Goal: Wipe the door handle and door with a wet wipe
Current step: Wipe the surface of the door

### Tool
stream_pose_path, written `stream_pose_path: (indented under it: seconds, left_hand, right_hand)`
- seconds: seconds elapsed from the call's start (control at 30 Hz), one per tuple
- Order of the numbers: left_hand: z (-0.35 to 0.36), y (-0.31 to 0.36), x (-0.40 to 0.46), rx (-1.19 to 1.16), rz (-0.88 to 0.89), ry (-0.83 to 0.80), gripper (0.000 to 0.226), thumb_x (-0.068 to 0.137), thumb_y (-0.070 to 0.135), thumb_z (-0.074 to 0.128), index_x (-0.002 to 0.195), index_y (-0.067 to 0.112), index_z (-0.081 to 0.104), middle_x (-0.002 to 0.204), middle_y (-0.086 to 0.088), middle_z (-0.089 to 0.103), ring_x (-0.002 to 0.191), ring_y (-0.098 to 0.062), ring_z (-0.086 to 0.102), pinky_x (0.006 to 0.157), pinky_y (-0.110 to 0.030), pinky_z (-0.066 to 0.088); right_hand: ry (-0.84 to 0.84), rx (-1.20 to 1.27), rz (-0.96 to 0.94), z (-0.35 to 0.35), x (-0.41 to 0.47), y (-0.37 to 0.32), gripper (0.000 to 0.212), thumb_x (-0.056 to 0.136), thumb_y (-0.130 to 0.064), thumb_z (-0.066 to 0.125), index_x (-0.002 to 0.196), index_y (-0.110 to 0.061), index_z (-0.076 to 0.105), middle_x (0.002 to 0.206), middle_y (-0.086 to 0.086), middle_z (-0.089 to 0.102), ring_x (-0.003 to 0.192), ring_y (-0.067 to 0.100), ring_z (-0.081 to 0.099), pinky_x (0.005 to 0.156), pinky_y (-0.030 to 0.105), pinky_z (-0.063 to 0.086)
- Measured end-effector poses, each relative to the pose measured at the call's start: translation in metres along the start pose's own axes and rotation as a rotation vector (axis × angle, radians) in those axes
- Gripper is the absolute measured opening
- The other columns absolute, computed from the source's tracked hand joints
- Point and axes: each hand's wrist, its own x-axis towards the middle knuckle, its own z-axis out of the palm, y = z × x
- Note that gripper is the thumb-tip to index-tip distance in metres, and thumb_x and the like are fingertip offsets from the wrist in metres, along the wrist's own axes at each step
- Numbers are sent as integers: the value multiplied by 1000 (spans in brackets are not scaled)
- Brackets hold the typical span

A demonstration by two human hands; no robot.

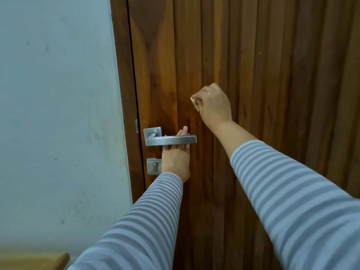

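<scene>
Head view, right hand (211,106) pinching wet wipe (195,103) against door (272,75), left hand (176,152) flat behind handle (171,140)

The door (253,55) is dark reddish-brown wood with vertical grain. The handle (170,140) is brushed silver. Both sleeves (282,182) carry grey-and-blue stripes; the wall (58,94) is pale blue.

A single head-worn wide-angle camera is looking forward and slightly down, close to a dark brown grooved wooden door (253,75) that is filling the frame's centre and right.
</scene>
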Motion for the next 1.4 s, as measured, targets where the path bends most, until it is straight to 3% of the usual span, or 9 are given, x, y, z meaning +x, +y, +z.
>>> stream_pose_path:
  seconds: [0.17,0.33,0.63,0.77,0.9,1.13,1.27,1.4]
  left_hand:
    - [6,1,2,3,1,12,85,94,31,51,156,14,-5,160,-7,-26,150,-20,-13,120,-49,5]
    - [8,4,1,9,-16,14,84,94,35,50,156,15,-2,160,-8,-26,150,-20,-13,118,-54,7]
    - [7,5,2,6,-30,-12,86,92,32,51,156,15,-4,159,-8,-28,150,-19,-13,117,-55,5]
    - [5,6,1,2,-29,-27,86,93,31,51,156,14,-5,159,-8,-28,150,-20,-14,118,-56,4]
    - [8,6,2,21,-41,-45,86,93,34,51,156,13,-3,159,-9,-28,150,-21,-14,118,-56,4]
    - [2,7,2,13,-39,-106,104,87,51,58,156,12,-9,156,-8,-34,149,-21,-18,116,-58,3]
    - [-7,6,1,-41,-37,-161,108,84,48,62,155,13,-12,156,-6,-35,148,-20,-19,116,-58,1]
    - [-7,11,-2,-122,-69,-111,103,88,43,59,154,10,-12,157,-7,-32,149,-21,-19,118,-56,0]
  right_hand:
    - [-45,-25,-77,12,-15,0,12,85,-4,65,93,0,73,81,13,67,78,25,61,61,32,54]
    - [-114,39,-55,16,-45,4,16,86,-5,64,100,-2,72,86,12,67,83,24,59,67,31,53]
    - [-179,68,-7,28,-104,3,9,85,-3,64,90,-1,72,72,8,60,71,22,53,57,31,44]
    - [-188,84,28,36,-131,3,12,89,-8,62,92,-3,72,73,6,61,70,18,52,58,25,40]
    - [-225,76,17,40,-151,2,9,86,-5,65,91,-4,73,72,4,60,69,18,53,57,28,46]
    - [-410,36,5,40,-190,6,21,74,-1,76,93,-10,73,70,0,53,66,12,43,55,20,29]
    - [-527,48,37,25,-197,14,21,83,-4,67,103,-9,71,82,2,59,76,12,49,62,20,40]
    - [-306,93,103,-3,-169,21,13,80,-2,68,93,-4,72,82,7,62,77,19,57,64,29,53]
